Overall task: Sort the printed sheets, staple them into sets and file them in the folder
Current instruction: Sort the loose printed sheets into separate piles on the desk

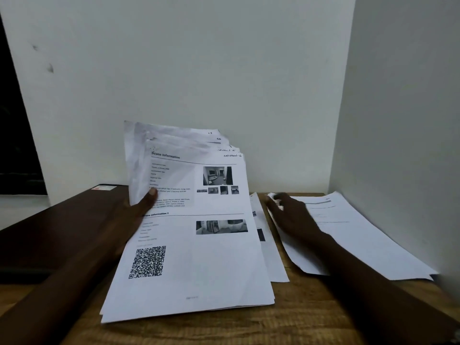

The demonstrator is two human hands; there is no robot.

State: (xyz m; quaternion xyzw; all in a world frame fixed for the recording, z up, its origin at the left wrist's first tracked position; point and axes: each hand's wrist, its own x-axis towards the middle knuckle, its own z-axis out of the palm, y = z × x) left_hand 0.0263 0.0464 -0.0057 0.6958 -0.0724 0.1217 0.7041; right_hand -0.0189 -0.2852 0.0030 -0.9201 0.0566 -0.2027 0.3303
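My left hand grips a fanned stack of printed sheets by its left edge, thumb on the top page. That page shows a "Scene Information" heading, small photos and a QR code. The stack's upper end is lifted off the table and its lower end rests on the wood. My right hand lies palm down on a second pile of sheets at the right, fingers at its near-left corner. One more sheet lies between the two piles. A dark brown folder lies at the left.
Everything rests on a wooden table set into a corner of white walls. The right wall stands close beside the right pile. A dark opening is at the far left.
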